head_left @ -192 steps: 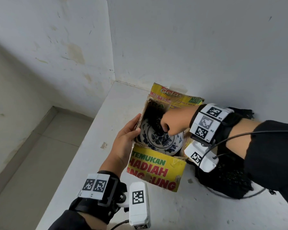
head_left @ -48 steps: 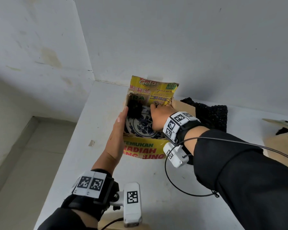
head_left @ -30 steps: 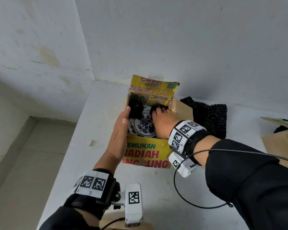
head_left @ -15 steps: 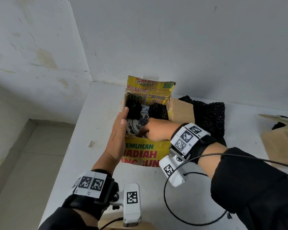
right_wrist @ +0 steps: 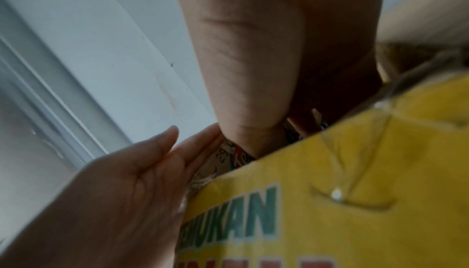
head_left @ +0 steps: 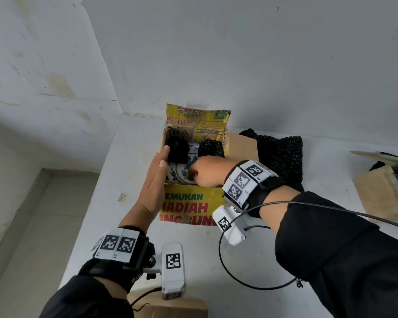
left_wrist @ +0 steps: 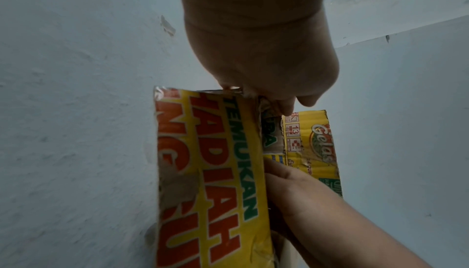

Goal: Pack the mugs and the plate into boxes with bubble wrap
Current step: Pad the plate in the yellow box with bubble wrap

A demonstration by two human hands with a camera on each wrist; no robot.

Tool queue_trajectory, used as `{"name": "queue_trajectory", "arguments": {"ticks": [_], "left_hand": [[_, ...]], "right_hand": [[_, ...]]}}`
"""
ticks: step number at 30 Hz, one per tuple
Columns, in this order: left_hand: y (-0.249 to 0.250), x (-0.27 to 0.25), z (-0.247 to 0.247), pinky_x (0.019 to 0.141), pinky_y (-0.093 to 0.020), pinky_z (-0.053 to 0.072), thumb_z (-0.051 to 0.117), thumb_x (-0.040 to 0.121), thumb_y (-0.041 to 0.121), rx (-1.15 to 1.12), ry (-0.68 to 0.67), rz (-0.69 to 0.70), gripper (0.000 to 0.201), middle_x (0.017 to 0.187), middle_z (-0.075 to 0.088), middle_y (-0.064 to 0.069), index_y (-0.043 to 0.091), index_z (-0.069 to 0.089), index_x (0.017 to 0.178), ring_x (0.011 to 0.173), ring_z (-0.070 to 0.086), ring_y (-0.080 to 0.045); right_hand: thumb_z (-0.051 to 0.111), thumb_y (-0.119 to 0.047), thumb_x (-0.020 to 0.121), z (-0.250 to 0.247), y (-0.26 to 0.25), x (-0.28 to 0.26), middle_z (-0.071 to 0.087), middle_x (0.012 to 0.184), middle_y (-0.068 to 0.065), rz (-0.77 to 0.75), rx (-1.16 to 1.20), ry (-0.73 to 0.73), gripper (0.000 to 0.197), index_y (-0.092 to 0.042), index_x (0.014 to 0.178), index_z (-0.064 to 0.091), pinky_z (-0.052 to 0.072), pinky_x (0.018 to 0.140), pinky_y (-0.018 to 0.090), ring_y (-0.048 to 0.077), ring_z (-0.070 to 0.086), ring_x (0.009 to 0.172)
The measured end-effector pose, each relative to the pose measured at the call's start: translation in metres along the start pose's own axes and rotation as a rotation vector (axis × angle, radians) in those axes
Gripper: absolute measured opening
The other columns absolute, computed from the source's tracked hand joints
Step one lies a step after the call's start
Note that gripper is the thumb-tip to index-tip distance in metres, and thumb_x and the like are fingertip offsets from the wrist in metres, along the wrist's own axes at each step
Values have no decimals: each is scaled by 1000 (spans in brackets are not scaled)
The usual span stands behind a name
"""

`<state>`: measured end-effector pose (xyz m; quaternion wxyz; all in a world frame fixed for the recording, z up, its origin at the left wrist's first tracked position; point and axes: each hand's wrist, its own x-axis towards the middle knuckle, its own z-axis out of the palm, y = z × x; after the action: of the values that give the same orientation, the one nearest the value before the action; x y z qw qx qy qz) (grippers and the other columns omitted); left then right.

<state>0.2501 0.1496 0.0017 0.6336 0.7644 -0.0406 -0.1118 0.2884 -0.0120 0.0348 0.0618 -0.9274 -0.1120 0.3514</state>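
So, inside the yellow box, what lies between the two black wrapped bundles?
In the head view, between the left black bundle and the right black bundle in the yellow box, a strip of the blue-and-white plate shows.

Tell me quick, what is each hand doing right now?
Left hand: open, flat against the left side of the yellow box.
Right hand: inside the box over the plate, fingers curled; what it grips is hidden.

- One yellow printed box point(head_left: 189, 204), flaps open, on the white shelf point(head_left: 106, 196).
- One blue-and-white plate point(head_left: 179, 172) inside it.
- Two black-wrapped bundles point(head_left: 177, 149) point(head_left: 210, 149) on the plate.
- One loose sheet of black bubble wrap point(head_left: 278, 154) beside the box.
- One second cardboard box point(head_left: 381, 191) at far right.
- Two hands: left point(head_left: 155, 180), right point(head_left: 208, 172).
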Motion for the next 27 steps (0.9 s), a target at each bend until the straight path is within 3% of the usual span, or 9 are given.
{"name": "queue_trajectory", "arguments": {"ticks": [2,4,7,11,15,18,20,24,27], "left_hand": [[0,-1,-1,117,-48,20,21,85,69,29,3,-12,65,153,30,11,42,31,143,143,22,-12],[5,1,3,116,-53,16,24,86,67,114,38,-32,60,150,36,9,43,37,139,142,25,-15],[30,-3,17,117,-52,-4,33,94,47,452,155,5,49,150,35,8,33,39,140,145,12,-13],[67,-8,52,117,-50,11,46,90,41,475,119,166,53,150,37,3,27,41,140,145,14,-15],[91,-9,110,109,-34,32,56,92,23,418,-68,314,49,142,45,4,22,41,139,135,34,-11],[92,-9,161,99,-6,26,57,91,19,413,-175,365,51,139,48,4,18,41,139,129,40,-7],[85,-7,192,96,0,20,58,90,14,456,-217,368,53,139,48,-3,12,40,140,129,41,-13],[53,-1,237,112,-35,30,53,85,2,630,-273,313,60,143,41,-11,5,34,142,135,34,-25],[35,3,254,117,-41,20,49,83,3,806,-277,161,72,153,27,-11,11,19,148,144,18,-27]], "right_hand": [[41,-9,90,-5,0,-11,53,86,17,-34,-21,57,17,-4,87,57,37,54,31,31,48,69],[39,-10,91,-6,7,-27,51,91,10,-95,-40,139,22,-9,97,60,39,58,31,29,52,76],[40,-12,92,-7,23,-54,48,98,2,-181,4,279,29,-17,110,62,43,69,34,26,53,91],[43,-9,89,-9,67,-89,56,107,2,-230,137,507,32,-21,109,66,41,73,30,20,52,92],[47,-6,84,-1,134,-106,58,104,-1,-91,282,675,33,-24,105,65,46,80,34,18,56,92],[51,-7,84,16,179,-108,57,119,-4,26,330,689,39,-26,118,58,46,89,33,16,55,109],[54,-12,85,31,200,-107,47,137,-6,65,290,623,50,-29,132,47,43,95,32,15,46,123],[67,-29,81,65,217,-89,25,154,-8,-5,228,445,76,-30,146,27,29,112,42,18,17,143],[62,-38,83,90,221,-75,22,153,-5,14,59,379,75,-27,147,24,20,113,50,22,11,145]]}}
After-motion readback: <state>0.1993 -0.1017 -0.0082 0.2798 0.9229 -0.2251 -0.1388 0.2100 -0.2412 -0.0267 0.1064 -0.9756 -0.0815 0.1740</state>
